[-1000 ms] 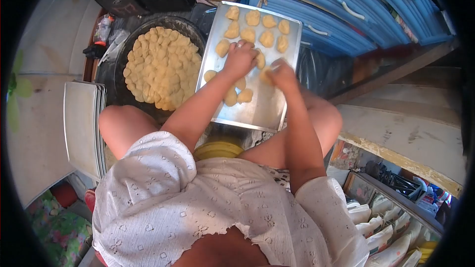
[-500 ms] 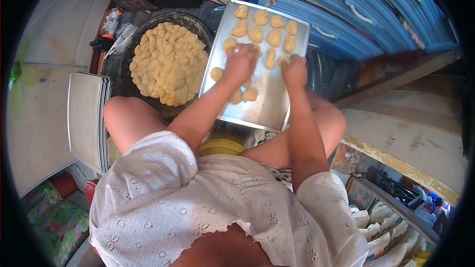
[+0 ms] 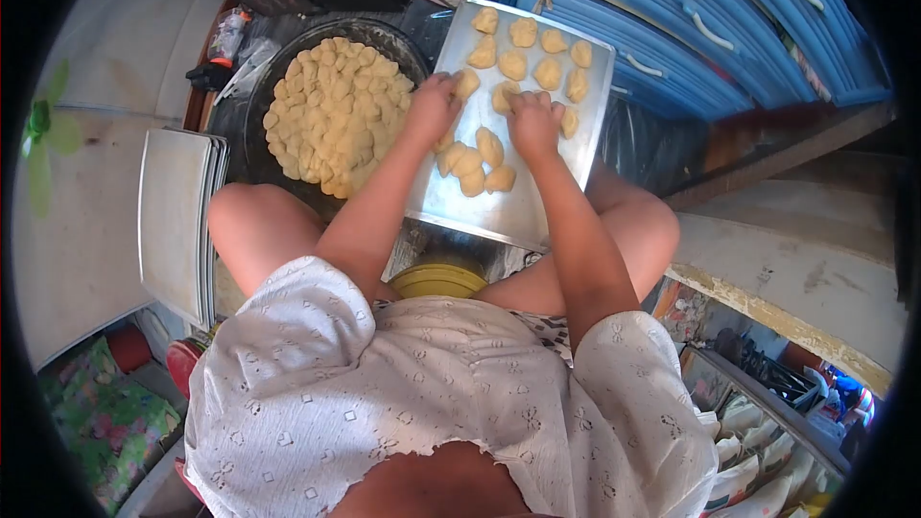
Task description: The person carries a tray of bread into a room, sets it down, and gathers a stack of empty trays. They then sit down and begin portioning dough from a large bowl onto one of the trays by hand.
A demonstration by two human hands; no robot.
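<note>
A metal tray (image 3: 460, 216) lies tilted in front of my legs, with several dough pieces (image 3: 512, 63) spread over its far half and a small cluster (image 3: 467, 163) nearer me. At the tray's left edge, my left hand (image 3: 434, 107) has its fingers closed on a dough piece (image 3: 465, 84). My right hand (image 3: 534, 123) is over the tray's middle right, its fingers closed around dough (image 3: 506, 97). Left of the tray, a round dark pan (image 3: 251, 134) holds a large heap of dough balls (image 3: 338, 110).
Stacked trays (image 3: 177, 221) stand upright at the left. Blue drawers (image 3: 662, 29) rise beyond the tray at the right. A wooden shelf (image 3: 787, 269) is on the right, and a yellow bowl (image 3: 437, 279) sits between my legs.
My left hand has moved left to the tray's edge. My right hand has moved left and slightly nearer me, off the dough at the right. The whole view has shifted slightly.
</note>
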